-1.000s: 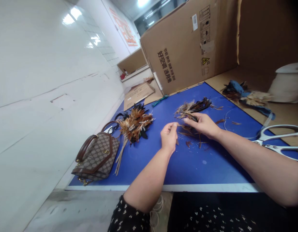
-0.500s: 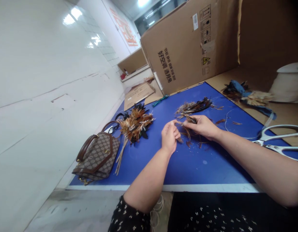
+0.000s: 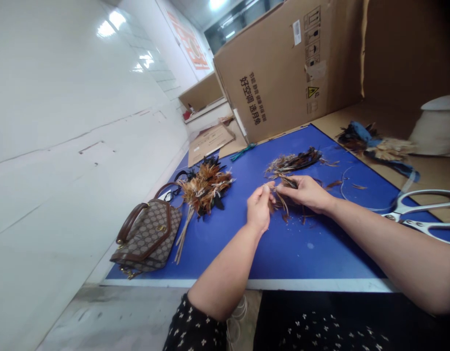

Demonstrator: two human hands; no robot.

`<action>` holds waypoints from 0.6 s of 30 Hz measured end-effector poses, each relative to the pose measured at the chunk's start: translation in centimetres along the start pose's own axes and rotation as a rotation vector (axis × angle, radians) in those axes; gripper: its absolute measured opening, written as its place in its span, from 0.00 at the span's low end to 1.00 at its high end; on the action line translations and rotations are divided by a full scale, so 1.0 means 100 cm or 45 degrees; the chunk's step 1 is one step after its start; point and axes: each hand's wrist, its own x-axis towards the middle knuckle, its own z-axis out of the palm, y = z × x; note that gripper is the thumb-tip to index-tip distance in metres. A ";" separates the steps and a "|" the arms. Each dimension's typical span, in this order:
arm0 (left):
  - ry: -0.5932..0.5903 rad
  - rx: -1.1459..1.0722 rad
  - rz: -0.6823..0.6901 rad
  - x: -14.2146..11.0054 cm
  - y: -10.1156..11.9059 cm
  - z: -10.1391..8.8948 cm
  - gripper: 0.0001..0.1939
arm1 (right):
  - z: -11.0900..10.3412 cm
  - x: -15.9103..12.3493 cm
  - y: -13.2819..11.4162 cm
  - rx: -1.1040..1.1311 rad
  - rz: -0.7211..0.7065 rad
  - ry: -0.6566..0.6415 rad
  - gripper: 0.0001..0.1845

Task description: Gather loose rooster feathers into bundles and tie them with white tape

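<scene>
Brown and dark feathers [image 3: 291, 182] are pinched in my right hand [image 3: 309, 193], over the blue tabletop. My left hand [image 3: 259, 207] meets it from the left, thumb and fingers closed on the feathers' near end. Loose brown feathers [image 3: 283, 207] hang or lie just below the fingers; which of them are held I cannot tell. Behind the hands lies a pile of dark and speckled feathers [image 3: 296, 161]. To the left rests a bundle of orange-brown and black feathers [image 3: 206, 187] with pale stems [image 3: 184, 236].
A patterned handbag [image 3: 150, 236] sits at the table's left edge. White-handled scissors [image 3: 411, 209] lie by my right forearm. Beyond them are a blue-tied feather bundle [image 3: 367, 136] and a white spool [image 3: 437, 126]. A large cardboard box [image 3: 283, 73] stands behind the blue table [image 3: 217, 253].
My left hand has turned slightly and shifted a little right, its thumb now up against the feathers. My right hand keeps its pinch almost in place.
</scene>
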 end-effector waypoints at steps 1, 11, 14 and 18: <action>0.009 0.003 -0.011 0.000 0.000 0.000 0.25 | 0.000 0.000 0.000 -0.002 0.004 -0.012 0.28; 0.101 -0.150 -0.034 -0.001 0.013 0.005 0.23 | -0.002 0.001 0.004 -0.044 -0.004 -0.006 0.27; 0.196 -0.168 0.065 0.004 0.018 0.000 0.22 | -0.005 0.003 0.006 -0.092 -0.033 0.110 0.27; 0.227 -0.185 0.107 0.009 0.025 -0.006 0.20 | -0.007 0.005 0.005 -0.088 -0.028 0.230 0.29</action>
